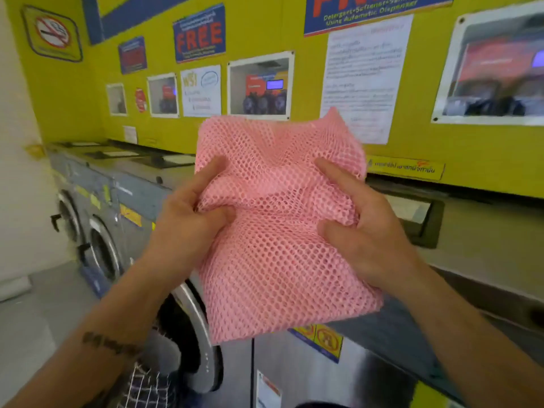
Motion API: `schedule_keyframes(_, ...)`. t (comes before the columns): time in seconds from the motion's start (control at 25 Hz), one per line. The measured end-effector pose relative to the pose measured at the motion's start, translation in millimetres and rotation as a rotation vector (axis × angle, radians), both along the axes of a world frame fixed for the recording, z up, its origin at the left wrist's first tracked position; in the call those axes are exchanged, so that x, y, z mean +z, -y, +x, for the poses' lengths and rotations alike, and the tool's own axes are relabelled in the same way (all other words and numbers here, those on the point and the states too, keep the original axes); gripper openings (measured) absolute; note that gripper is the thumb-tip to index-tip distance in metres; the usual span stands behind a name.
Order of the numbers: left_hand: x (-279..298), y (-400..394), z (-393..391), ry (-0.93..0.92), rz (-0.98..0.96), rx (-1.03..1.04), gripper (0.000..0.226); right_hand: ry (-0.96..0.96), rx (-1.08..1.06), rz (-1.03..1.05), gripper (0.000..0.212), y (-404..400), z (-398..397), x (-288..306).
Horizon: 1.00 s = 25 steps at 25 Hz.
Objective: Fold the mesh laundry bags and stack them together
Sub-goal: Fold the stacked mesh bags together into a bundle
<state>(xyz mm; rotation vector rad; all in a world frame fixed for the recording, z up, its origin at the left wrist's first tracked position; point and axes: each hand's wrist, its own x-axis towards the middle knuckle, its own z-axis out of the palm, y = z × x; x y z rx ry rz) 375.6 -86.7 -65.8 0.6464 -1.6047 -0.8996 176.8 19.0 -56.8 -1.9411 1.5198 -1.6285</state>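
Observation:
A pink mesh laundry bag [279,260] is held up in the air in front of a row of washing machines. My left hand [191,219] pinches its left edge between thumb and fingers, with the index finger stretched over the mesh. On the right edge, my right hand [362,225] grips the bag the same way. The bag sags into a fold between the two hands, its top part standing up and its lower part hanging down. No other mesh bag is in view.
Grey front-loading washing machines [103,245] run along a yellow wall [441,148] covered with posters. The nearest machine's round door [194,334] stands below the bag, with dark and checked laundry [153,384] at its mouth. The machines' flat tops [471,225] extend to the right.

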Motion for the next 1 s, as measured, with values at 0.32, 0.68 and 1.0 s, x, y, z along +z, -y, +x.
schedule_keyframes(0.32,-199.8,-114.9,161.1,0.163,0.413,0.07,0.072,0.04,0.018,0.49,0.084,-83.2,140.0,-203.0)
schedule_keyframes(0.68,-406.9,-105.2,287.1,0.539,0.819,0.181,0.065,-0.031,0.133,1.138,0.083,-38.2,268.8,-394.8)
schedule_keyframes(1.0,-648.6,-56.4,385.9,0.8,0.958,0.132,0.063,0.075,0.121,1.437,0.086,30.1,382.9,-646.5)
